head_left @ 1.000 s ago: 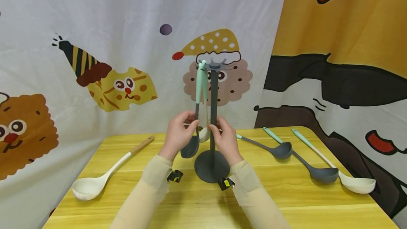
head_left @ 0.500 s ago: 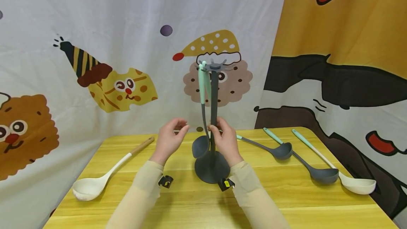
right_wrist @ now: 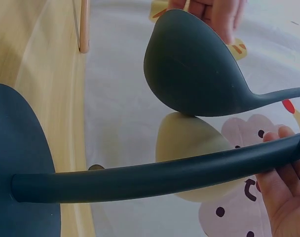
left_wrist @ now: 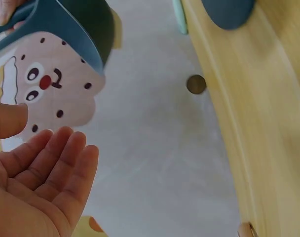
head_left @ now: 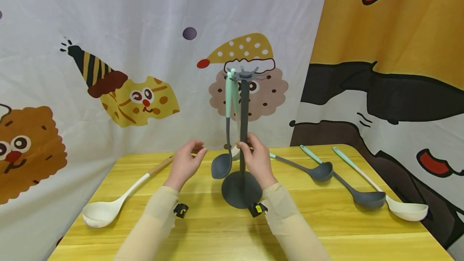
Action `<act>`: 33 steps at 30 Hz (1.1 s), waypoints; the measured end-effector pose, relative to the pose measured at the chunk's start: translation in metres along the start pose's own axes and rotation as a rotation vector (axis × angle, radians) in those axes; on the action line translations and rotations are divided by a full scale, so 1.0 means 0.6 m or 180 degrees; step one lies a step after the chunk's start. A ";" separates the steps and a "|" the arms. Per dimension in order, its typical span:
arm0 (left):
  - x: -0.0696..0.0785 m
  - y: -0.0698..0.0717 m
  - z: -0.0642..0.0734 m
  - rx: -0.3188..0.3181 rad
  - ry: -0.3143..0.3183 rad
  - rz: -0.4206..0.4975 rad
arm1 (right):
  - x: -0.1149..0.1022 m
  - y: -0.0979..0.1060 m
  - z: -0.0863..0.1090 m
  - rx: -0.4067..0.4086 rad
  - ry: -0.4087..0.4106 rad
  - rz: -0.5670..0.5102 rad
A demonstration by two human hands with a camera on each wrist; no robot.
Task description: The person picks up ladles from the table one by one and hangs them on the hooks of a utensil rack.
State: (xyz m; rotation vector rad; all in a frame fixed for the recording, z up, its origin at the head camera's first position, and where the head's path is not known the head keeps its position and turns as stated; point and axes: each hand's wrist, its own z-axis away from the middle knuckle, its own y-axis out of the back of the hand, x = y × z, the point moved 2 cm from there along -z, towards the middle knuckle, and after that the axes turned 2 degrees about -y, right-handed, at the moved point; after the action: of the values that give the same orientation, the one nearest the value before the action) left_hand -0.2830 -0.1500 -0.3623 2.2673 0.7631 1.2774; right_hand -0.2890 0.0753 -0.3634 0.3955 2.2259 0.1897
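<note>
One gray ladle point(head_left: 228, 132) with a green handle now hangs by itself on the dark stand point(head_left: 244, 108).
A second ago the left hand point(head_left: 185, 163) was pinching it; now that grip is apart and holds nothing, so hanging this one looks done. The right hand point(head_left: 258, 162) has its grip clamped on the stand. A green-handled white ladle point(head_left: 235, 98) hangs behind. On the desk point(head_left: 217, 241), the brown-handled white ladle point(head_left: 127, 194) seems to have nothing in its bowl point(head_left: 101, 214).
</note>
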 end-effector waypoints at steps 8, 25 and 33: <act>-0.033 0.008 0.004 -0.0055 0.0064 -0.0224 | -0.001 0.001 -0.001 0.0015 -0.0008 -0.0074; -0.076 0.024 0.020 -0.0292 0.0171 -0.0830 | 0.001 0.000 0.000 -0.0015 0.0002 -0.0091; -0.095 0.028 0.026 -0.0470 0.0321 -0.1154 | 0.002 -0.001 0.000 -0.0008 -0.0002 -0.0091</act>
State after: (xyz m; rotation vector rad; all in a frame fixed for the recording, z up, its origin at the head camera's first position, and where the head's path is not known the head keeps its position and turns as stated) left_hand -0.2895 -0.2010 -0.3957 1.8553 1.0248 1.2340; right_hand -0.2898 0.0753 -0.3643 0.3622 2.2291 0.1772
